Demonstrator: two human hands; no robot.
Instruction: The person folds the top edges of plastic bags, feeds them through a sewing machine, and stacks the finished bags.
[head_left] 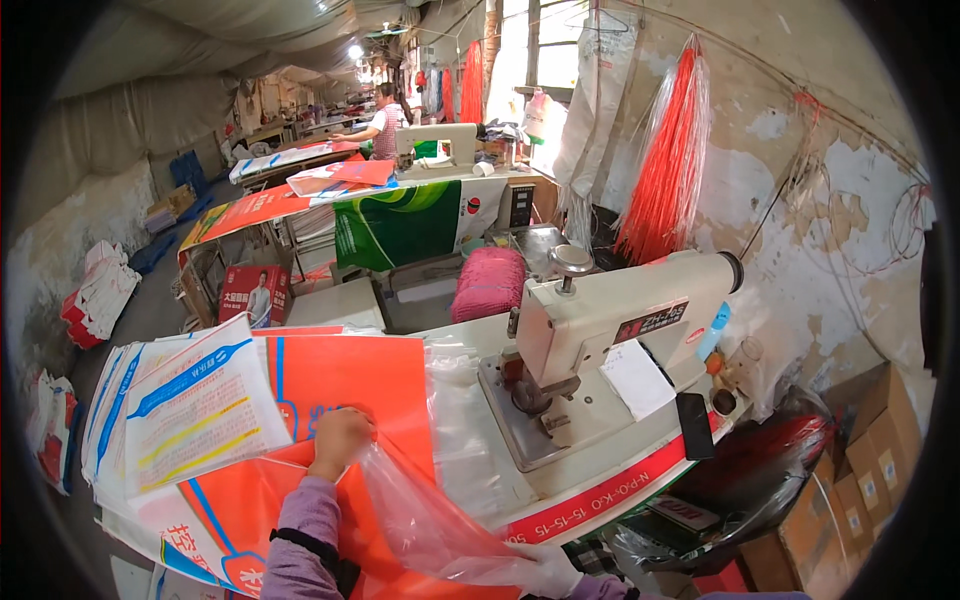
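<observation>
My left hand (343, 440), in a purple sleeve with a dark band, is closed over the orange printed sack (385, 375), where a fold of it meets a clear plastic liner (420, 510). The liner stretches from there down to my right hand (550, 572), which wears a pale glove and grips its other end near the lower edge. Under and beside them lies a stack of sacks, a white printed panel (205, 410) folded up on the left. Just right of the stack stands a cream industrial sewing machine (600, 315). My left fingertips are partly hidden.
A black phone (694, 426) and a white paper (637, 380) lie by the machine. Behind is a pink thread spool (488, 284). Red and white strands (665, 150) hang on the wall. Cardboard boxes (870, 460) stand right. Farther back, a person (385, 125) works beside another table.
</observation>
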